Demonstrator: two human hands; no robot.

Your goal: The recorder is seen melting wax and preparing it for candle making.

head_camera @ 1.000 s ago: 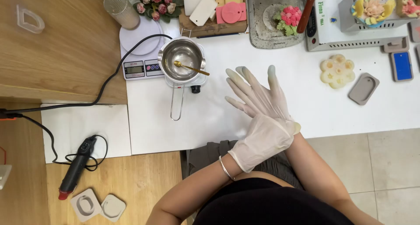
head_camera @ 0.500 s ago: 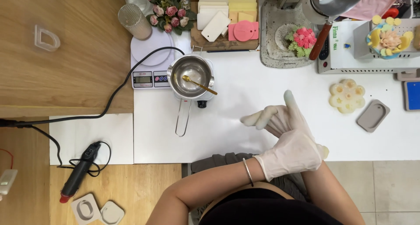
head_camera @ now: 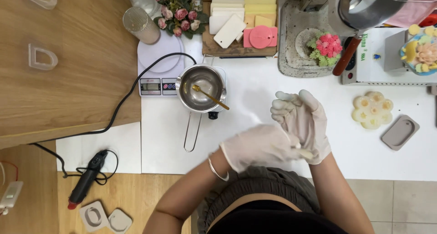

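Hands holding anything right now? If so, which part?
No tool or object. The left hand grips the cuff edge of the white glove on the right hand, at the wrist. The steel pot and its gold spoon lie untouched.

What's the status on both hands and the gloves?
Left hand tugging the cuff of the right hand's glove. Both hands gloved, over the white table. Metal pot off to the left, clear.

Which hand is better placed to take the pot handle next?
Probably the left. The left hand is nearer the pot handle, which points toward that side. The right hand is farther off and would have to cross over. The left pinches the right's glove cuff, so it must let go first.
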